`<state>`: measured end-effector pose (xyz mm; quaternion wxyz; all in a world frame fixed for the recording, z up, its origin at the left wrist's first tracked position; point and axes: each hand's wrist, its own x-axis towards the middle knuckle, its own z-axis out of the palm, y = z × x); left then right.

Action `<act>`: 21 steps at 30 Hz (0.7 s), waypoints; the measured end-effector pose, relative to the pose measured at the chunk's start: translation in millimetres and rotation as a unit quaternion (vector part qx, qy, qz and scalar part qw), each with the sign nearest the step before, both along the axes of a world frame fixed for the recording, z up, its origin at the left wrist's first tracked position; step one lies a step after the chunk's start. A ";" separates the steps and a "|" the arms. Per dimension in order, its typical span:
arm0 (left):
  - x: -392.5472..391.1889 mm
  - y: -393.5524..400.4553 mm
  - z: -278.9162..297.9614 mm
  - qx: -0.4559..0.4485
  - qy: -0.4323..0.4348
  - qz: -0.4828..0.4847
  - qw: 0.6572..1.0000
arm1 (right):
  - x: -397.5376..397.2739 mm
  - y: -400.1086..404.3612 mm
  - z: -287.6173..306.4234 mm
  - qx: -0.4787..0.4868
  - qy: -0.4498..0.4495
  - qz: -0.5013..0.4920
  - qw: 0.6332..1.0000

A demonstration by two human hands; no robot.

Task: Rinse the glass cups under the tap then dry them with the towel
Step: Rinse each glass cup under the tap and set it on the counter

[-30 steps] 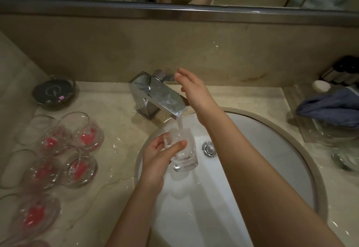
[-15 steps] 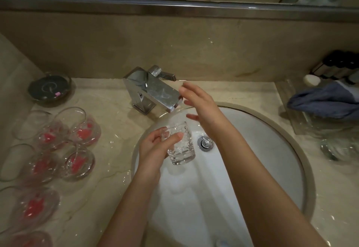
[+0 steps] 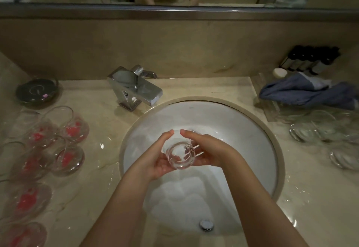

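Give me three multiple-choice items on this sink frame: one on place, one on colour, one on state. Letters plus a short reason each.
1. Where does the towel lie?
A. right of the sink
B. in the sink
C. left of the tap

2. What colour is the towel?
A. red
B. blue-grey
C. yellow

3. How is the glass held?
A. standing on the counter
B. by one hand
C. between both hands

Key: 1 A, it lies on the right counter; 2 B, its cloth is blue-grey; 3 C, the left hand and right hand cup it over the sink.

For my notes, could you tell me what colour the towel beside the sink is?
The towel is blue-grey, seen in the head view.
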<state>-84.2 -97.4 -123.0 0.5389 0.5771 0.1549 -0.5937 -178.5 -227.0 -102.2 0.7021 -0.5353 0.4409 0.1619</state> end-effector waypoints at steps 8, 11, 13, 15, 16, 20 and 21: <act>-15.1 -9.9 -0.9 -0.018 0.015 -0.034 0.999 | -19.2 -8.7 -0.4 0.001 0.010 -0.028 1.000; -21.2 -17.4 0.6 -0.024 0.000 -0.044 0.999 | -35.3 -15.7 -1.6 -0.007 -0.005 -0.041 0.999; -26.3 -25.3 4.2 -0.047 -0.043 -0.059 0.996 | -50.5 -23.3 1.4 -0.016 -0.032 -0.046 0.998; -33.3 -36.5 10.5 -0.083 -0.086 -0.112 0.987 | -69.4 -33.4 8.8 -0.029 -0.076 -0.060 0.995; -37.1 -43.3 14.4 -0.106 -0.106 -0.140 0.979 | -80.6 -39.7 13.1 -0.034 -0.101 -0.072 0.992; -57.0 -76.8 33.9 -0.172 -0.226 -0.216 0.934 | -130.9 -67.3 27.4 -0.051 -0.199 -0.100 0.974; -64.1 -86.2 39.3 -0.183 -0.260 -0.238 0.918 | -143.7 -72.9 31.2 -0.058 -0.211 -0.102 0.970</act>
